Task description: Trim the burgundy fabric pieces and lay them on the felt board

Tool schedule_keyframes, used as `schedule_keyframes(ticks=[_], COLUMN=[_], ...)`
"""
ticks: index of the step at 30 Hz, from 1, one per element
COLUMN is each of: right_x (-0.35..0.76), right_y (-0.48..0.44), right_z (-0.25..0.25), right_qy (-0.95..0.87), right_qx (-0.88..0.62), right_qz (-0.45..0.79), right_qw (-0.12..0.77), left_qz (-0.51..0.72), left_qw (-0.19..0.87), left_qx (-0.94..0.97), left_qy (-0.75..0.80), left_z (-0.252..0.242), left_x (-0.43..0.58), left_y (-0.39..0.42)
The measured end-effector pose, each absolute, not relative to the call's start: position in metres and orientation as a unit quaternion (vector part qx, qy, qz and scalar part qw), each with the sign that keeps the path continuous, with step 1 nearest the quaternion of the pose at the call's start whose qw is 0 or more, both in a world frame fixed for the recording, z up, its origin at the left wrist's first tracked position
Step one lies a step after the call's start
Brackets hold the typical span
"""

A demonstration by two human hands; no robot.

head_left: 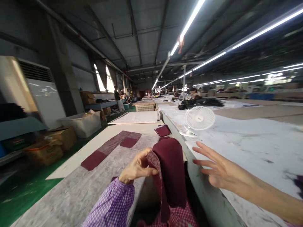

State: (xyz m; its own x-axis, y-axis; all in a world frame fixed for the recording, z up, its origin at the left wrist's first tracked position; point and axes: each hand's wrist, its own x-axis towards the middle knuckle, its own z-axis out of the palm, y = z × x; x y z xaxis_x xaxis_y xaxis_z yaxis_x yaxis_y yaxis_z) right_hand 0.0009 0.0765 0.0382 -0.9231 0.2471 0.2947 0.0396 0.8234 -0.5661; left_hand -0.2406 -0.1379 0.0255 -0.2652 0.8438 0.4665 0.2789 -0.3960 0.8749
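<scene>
My left hand (139, 167) pinches the edge of a folded maroon fabric piece (172, 170), thumb in front and fingers behind. The cloth arches over at the top and hangs down toward my lap, its speckled underside showing at the pinched edge. To the right, my right hand (213, 164) hovers with fingers spread, holding nothing, beside the fabric and above the edge of the white table. Flat on the left table lie a long maroon strip (109, 149) and a small maroon piece (131, 139). More maroon pieces (163, 130) lie just beyond the held cloth.
A white fan (200, 118) stands on the white-covered table (248, 135) at right. The left table (68, 192) has a mottled cover. A pale stack (136, 117) and a crate (145, 106) stand ahead. Boxes (44, 151) and a bin (82, 124) line the left; people are distant.
</scene>
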Motion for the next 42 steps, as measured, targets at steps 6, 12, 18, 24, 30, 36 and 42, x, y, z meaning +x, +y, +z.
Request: schedule_keyframes(ticks=[6,12,18,24,30,36,42], right_x=[0.019,0.052,0.066,0.091,0.125,0.135,0.125], right_y=[0.023,0.032,0.042,0.067,0.094,0.097,0.072], right_z=[0.091,0.100,0.100,0.115,0.123,0.112,0.097], right_qy=[-0.762,-0.731,-0.748,-0.725,-0.721,-0.834,-0.968], right_qx=[-0.030,-0.101,-0.177,-0.250,-0.250,-0.366,-0.220], right_qz=[0.630,0.638,0.556,0.517,0.503,0.127,0.007], right_qw=[0.147,0.219,0.317,0.381,0.405,0.393,0.123], left_qz=[0.655,0.655,0.645,0.607,0.686,0.665,0.686], left_qw=[0.340,0.455,0.517,0.557,0.517,0.510,0.344], left_qx=[0.576,0.502,0.429,0.397,0.307,0.304,0.371], left_qy=[0.352,0.334,0.365,0.404,0.409,0.452,0.522], left_z=[0.027,0.021,0.011,0.013,0.010,0.007,-0.008], left_x=[-0.187,-0.155,-0.135,-0.138,-0.110,-0.060,-0.080], left_y=[-0.091,-0.060,-0.054,-0.050,0.000,0.026,0.009])
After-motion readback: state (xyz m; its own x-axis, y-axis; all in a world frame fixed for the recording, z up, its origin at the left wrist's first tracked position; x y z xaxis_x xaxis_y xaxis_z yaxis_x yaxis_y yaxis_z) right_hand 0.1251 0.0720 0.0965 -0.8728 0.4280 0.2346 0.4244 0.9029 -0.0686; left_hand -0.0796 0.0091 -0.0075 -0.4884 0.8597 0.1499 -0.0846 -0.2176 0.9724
